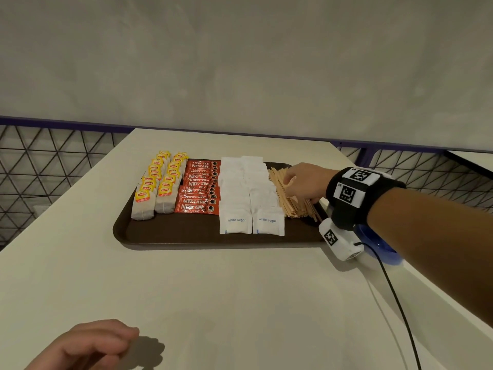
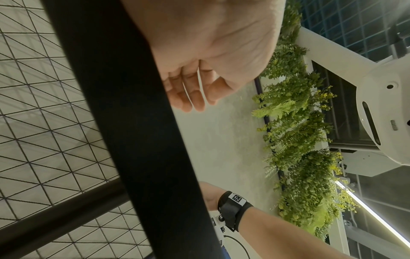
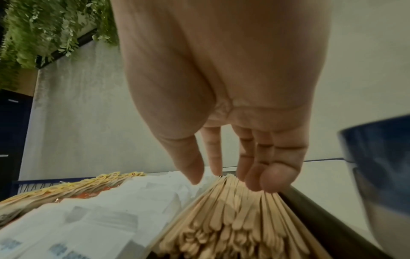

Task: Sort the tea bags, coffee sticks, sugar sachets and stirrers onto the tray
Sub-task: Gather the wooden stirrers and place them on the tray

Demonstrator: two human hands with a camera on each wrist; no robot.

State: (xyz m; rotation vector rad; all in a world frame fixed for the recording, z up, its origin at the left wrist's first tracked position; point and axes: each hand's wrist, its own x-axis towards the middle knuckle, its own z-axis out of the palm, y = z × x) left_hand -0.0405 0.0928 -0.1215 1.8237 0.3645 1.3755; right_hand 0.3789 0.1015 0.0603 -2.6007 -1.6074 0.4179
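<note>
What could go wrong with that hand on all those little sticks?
1. The right hand rests its fingertips on the loose pile of stirrers; a push might slide some over the tray rim, which runs right beside them.
2. The sugar sachets lie against the stirrers, so a nudge could shove the rows crooked.
3. The blue bowl sits under the wrist; pulling back low might knock it.

Cream table (image 1: 213, 289) set against a grey wall (image 1: 240, 62); black wire mesh fence (image 1: 40, 161) with purple rail behind; blue bowl (image 1: 378, 244) at right edge of table; black cable (image 1: 394, 297) trailing across table; hanging green foliage (image 2: 299, 140) along wall top.
</note>
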